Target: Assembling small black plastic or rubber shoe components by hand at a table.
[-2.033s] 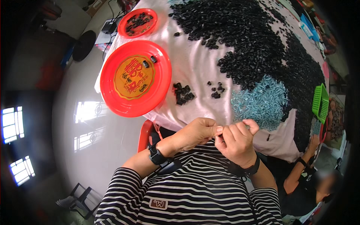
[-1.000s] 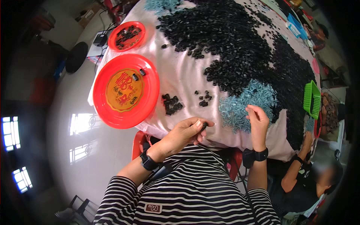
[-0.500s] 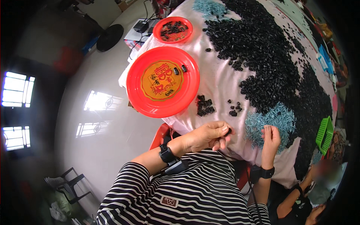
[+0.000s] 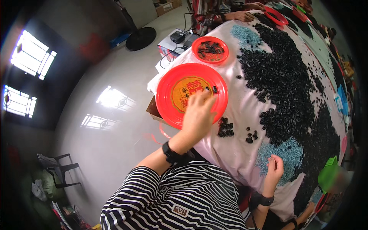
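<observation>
My left hand [image 4: 198,113] is over the large red plate [image 4: 165,82], palm down, fingers bent toward its printed yellow middle. Its fingertips are turned away, and what they hold is hidden. Two small black pieces [image 4: 214,89] lie on the plate just beyond the fingers. My right hand [image 4: 275,170] is pinched closed at the edge of a heap of thin light-blue pieces [image 4: 288,153]; anything between its fingertips is too small to name. Between the hands, a block of black pieces [image 4: 225,128] and a few looser ones [image 4: 251,136] rest on the pink cloth [image 4: 237,149].
A smaller red plate [image 4: 226,48] of black pieces stands behind the large one. Black pieces heap [image 4: 283,76] across the cloth, with another blue heap [image 4: 245,36] farther back. A green basket [image 4: 326,174] is at right. Other people's hands [image 4: 243,16] show at the far edge.
My left hand has moved from near my body, where it pinched a small black piece, forward and left over the large plate. My right hand stays by the blue heap. The view has shifted.
</observation>
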`<state>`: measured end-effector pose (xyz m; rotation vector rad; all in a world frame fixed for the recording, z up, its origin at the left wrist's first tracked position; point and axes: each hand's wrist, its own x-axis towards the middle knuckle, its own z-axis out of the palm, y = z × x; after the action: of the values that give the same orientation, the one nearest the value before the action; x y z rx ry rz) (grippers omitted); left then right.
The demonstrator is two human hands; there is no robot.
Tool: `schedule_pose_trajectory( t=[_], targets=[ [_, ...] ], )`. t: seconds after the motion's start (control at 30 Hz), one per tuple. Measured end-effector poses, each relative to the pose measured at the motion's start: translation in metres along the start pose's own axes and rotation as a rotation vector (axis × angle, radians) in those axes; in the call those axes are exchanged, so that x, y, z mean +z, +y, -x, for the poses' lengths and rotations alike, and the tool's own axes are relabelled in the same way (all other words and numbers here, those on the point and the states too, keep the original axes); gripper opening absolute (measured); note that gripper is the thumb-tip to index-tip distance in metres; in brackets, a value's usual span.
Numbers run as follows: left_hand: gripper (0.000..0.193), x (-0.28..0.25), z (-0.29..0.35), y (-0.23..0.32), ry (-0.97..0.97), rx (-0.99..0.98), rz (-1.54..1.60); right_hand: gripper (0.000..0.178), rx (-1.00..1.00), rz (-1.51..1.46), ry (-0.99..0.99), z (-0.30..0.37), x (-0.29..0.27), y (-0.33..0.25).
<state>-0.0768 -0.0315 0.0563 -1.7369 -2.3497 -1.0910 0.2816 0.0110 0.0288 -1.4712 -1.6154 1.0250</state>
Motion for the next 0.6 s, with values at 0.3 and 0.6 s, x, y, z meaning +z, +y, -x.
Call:
schedule_pose_trajectory(
  t=[0.3, 0.6],
  targets=[
    [0.016, 0.061, 0.037, 0.038, -0.333, 0.385, -0.117, 0.014, 0.000, 0.011, -0.033, 0.005, 0.002, -0.007],
    [0.019, 0.060, 0.035, 0.036, -0.249, 0.394, -0.064, 0.014, -0.019, -0.023, -0.004, 0.018, 0.004, -0.014]
  ],
)
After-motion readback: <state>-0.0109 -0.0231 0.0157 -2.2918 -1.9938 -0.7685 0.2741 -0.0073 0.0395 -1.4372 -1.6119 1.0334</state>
